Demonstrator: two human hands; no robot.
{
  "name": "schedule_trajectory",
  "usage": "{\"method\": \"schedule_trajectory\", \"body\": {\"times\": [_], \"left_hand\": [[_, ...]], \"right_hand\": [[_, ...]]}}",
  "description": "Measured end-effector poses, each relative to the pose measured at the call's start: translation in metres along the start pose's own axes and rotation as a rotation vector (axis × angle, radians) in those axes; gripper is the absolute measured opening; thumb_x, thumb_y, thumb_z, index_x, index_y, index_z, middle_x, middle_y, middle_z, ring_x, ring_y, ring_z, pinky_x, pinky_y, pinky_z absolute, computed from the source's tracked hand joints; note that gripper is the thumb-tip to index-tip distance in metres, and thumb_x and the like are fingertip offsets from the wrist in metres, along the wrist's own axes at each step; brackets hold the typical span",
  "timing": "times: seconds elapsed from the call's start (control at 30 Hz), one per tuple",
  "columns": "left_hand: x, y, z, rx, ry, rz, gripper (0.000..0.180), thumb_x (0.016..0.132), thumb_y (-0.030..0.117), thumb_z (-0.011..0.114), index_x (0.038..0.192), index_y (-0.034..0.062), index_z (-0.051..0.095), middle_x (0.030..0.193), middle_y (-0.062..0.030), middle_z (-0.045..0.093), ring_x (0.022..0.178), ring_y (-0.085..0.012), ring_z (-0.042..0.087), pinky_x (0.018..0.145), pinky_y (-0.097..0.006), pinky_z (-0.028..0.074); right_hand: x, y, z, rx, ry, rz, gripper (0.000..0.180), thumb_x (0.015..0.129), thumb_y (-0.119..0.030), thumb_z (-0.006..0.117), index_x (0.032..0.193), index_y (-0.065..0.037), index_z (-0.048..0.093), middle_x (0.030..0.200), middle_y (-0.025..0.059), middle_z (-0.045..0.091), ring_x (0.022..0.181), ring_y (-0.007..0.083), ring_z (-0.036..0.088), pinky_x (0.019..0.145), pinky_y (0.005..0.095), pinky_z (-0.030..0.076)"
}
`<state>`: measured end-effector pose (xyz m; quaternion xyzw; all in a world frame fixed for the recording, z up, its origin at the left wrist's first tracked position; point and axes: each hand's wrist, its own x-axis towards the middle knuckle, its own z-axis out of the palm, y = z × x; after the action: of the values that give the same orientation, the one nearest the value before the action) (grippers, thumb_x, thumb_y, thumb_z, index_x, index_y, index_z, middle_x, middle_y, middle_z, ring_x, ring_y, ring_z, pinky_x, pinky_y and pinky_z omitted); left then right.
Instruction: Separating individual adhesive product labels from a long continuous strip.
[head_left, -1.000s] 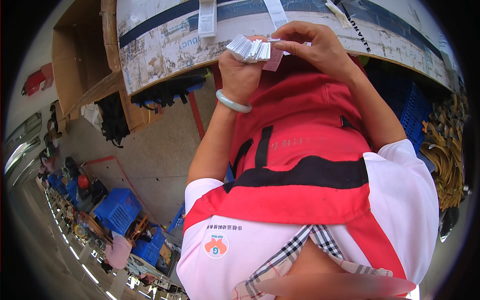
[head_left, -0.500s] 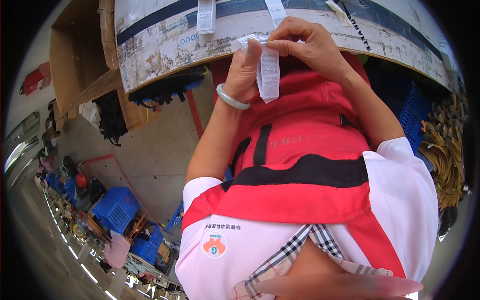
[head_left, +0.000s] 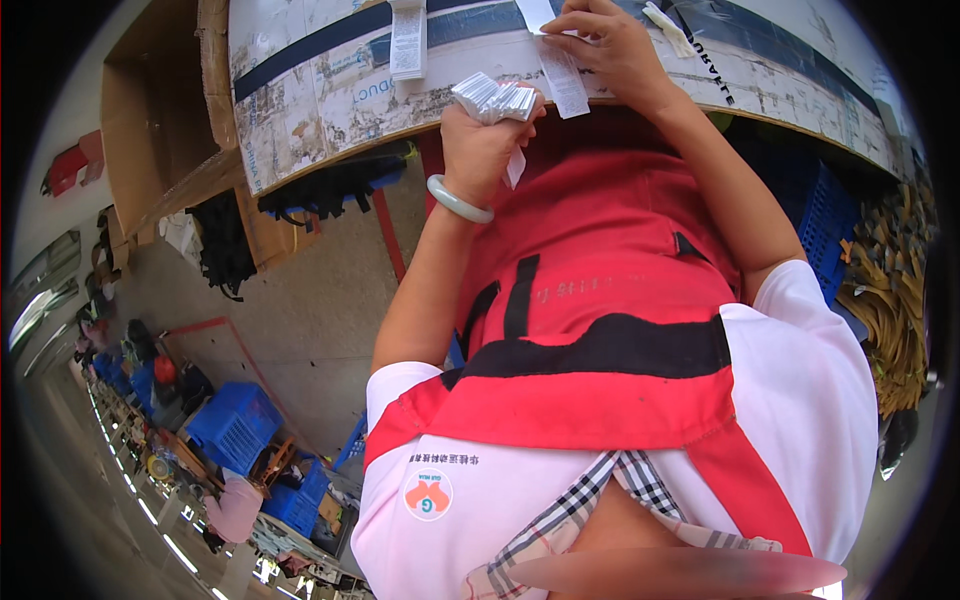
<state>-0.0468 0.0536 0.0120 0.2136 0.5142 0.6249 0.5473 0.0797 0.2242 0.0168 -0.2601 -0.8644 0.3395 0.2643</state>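
Note:
My left hand (head_left: 485, 145), with a pale bangle (head_left: 460, 200) at its wrist, is closed round a bundle of folded white labels (head_left: 492, 97). Their stacked folds stick up above the fist, and one tail hangs below it. Up and to the right, my right hand (head_left: 605, 45) is over the table edge, thumb and fingertips together at a printed white label strip (head_left: 566, 88). The lower end of that strip overhangs the edge. Left of it lies another stack of white printed labels (head_left: 408, 45) on the table.
The worktable (head_left: 310, 120) is covered with worn printed board and dark tape. A crumpled pale strip (head_left: 668, 30) lies right of my right hand. An open cardboard box (head_left: 160, 130) stands left, blue crates (head_left: 822, 235) right. A person in pink (head_left: 236, 508) is far off at lower left.
My hands have moved apart. The left has turned and closed into a fist round the label bundle; the right has moved up to the label strip on the table.

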Motion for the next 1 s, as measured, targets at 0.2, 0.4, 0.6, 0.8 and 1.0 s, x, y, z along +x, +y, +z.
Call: {"method": "schedule_trajectory", "body": {"times": [0.2, 0.4, 0.6, 0.8, 1.0], "left_hand": [[0.019, -0.002, -0.010, 0.482, 0.114, 0.657, 0.032, 0.074, -0.001, 0.073, 0.106, 0.0000, 0.067, 0.101, -0.0075, 0.066, 0.090, -0.0192, 0.064, 0.081, -0.029, 0.050], [0.024, -0.003, -0.004, 0.628, 0.138, 0.697, 0.032, 0.073, -0.003, 0.071, 0.104, 0.0006, 0.067, 0.104, -0.0112, 0.066, 0.092, -0.0212, 0.066, 0.081, -0.030, 0.051], [0.015, -0.009, -0.009, 0.596, 0.145, 0.543, 0.028, 0.078, 0.000, 0.075, 0.105, 0.0004, 0.068, 0.098, -0.0056, 0.068, 0.090, -0.0113, 0.062, 0.080, -0.025, 0.049], [0.019, 0.000, -0.002, 0.580, 0.192, 0.720, 0.028, 0.074, -0.003, 0.071, 0.102, 0.0002, 0.067, 0.095, -0.0103, 0.067, 0.086, -0.0201, 0.066, 0.077, -0.029, 0.051], [0.003, 0.016, 0.003, 0.455, 0.117, 0.543, 0.025, 0.079, -0.009, 0.064, 0.102, -0.0008, 0.068, 0.088, -0.0039, 0.068, 0.075, -0.0081, 0.062, 0.065, -0.022, 0.050]], "right_hand": [[-0.013, -0.038, -0.013, 0.202, -0.104, -0.011, 0.012, 0.082, -0.015, 0.074, 0.091, -0.007, 0.072, 0.088, 0.0055, 0.060, 0.074, 0.0159, 0.058, 0.065, 0.0269, 0.047], [-0.018, 0.000, 0.003, -0.111, -0.082, -0.239, 0.016, 0.086, -0.010, 0.067, 0.101, -0.005, 0.070, 0.094, 0.0043, 0.062, 0.085, 0.0136, 0.059, 0.074, 0.0259, 0.048], [-0.014, -0.008, -0.003, -0.081, 0.009, -0.156, 0.012, 0.085, -0.015, 0.070, 0.093, -0.006, 0.072, 0.090, 0.0083, 0.063, 0.077, 0.0179, 0.061, 0.065, 0.0284, 0.048], [-0.011, -0.037, -0.018, 0.130, -0.072, 0.047, 0.012, 0.083, -0.014, 0.070, 0.093, -0.007, 0.072, 0.091, 0.0115, 0.062, 0.078, 0.0260, 0.062, 0.067, 0.0324, 0.050], [-0.017, -0.050, -0.021, 0.257, -0.195, -0.081, 0.013, 0.088, -0.009, 0.066, 0.099, -0.002, 0.069, 0.096, 0.0030, 0.063, 0.085, 0.0119, 0.060, 0.076, 0.0243, 0.049]]}}
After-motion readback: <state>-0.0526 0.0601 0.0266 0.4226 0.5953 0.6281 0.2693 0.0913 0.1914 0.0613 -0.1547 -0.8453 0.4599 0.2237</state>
